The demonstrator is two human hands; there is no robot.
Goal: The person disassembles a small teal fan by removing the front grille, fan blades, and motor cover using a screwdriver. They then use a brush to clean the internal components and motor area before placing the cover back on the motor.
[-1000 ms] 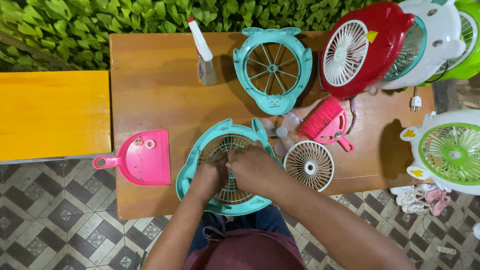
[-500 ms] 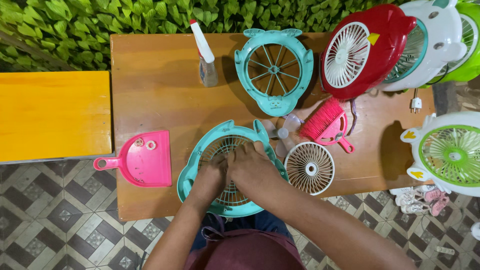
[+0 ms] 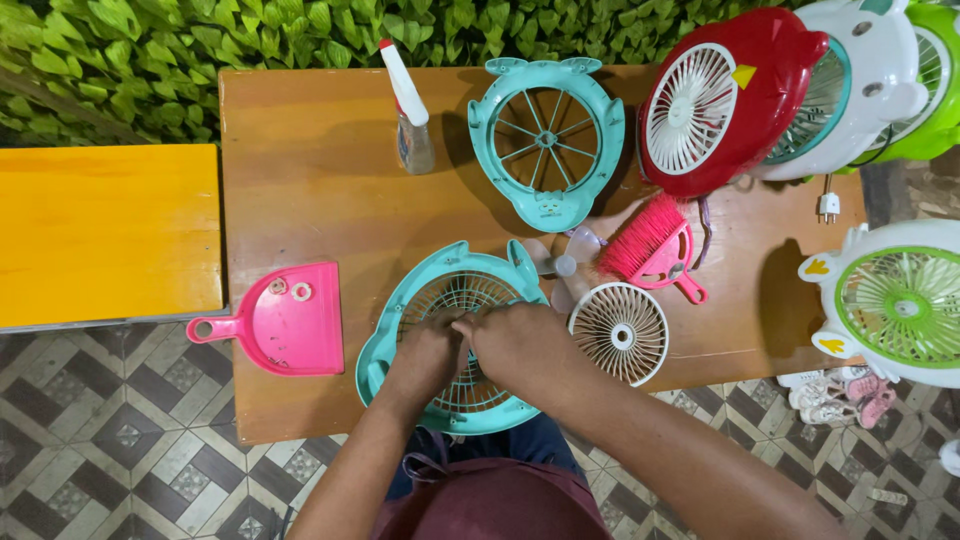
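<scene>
On the table, both hands rest on the near fan shell, with the dustpan to its left, the grille just right, the brush behind that, and the bottle and second shell at the far edge.

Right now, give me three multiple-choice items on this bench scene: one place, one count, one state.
1. Where does the pink plastic dustpan lie?
A. left of the teal fan housing with grille
B. on the yellow bench
C. beside the red fan

2. How many small rings lie on the dustpan?
A. none
B. two
C. five

3. What are the two hands doing?
A. hanging off the table
B. lifting the brush
C. resting on the grille

Key: 1 A, it sits on the wooden table at that housing's left. 2 B, two show near its handle end. 3 C, left hand and right hand both press on it.
</scene>
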